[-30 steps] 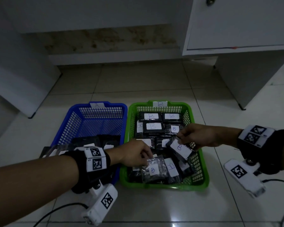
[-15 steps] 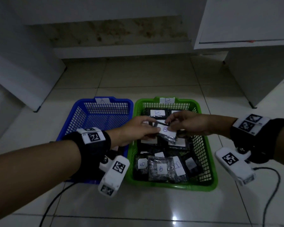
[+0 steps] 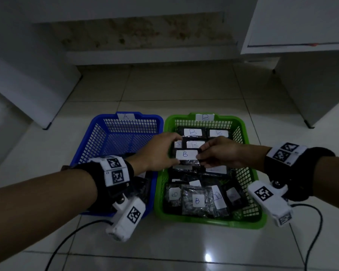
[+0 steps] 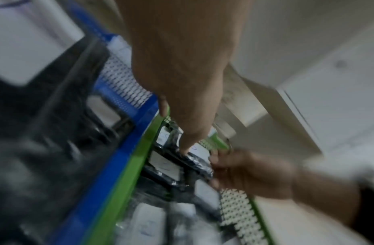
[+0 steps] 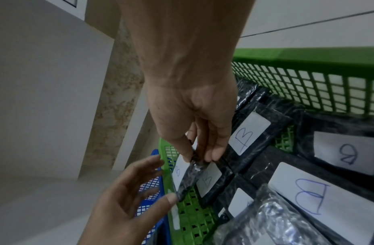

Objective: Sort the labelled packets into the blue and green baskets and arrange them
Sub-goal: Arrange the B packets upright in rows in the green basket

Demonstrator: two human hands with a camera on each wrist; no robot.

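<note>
Right hand [image 3: 221, 153] pinches B packet [image 3: 186, 155] between thumb and fingers. Left hand [image 3: 157, 151] fingers spread loose — thumb tip touches packet's other end.

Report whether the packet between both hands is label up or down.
Label up: the packet, pinched by the right hand and touched by the left hand, shows its white B sticker.

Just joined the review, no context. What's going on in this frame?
A person is sorting black, white-labelled packets on the floor. The right hand pinches one end of a B-labelled packet over the green basket, and the left hand touches the other end with spread fingers. The green basket, tagged B, holds many other B packets. The blue basket, tagged A, holds a few dark packets at its near end.
</note>
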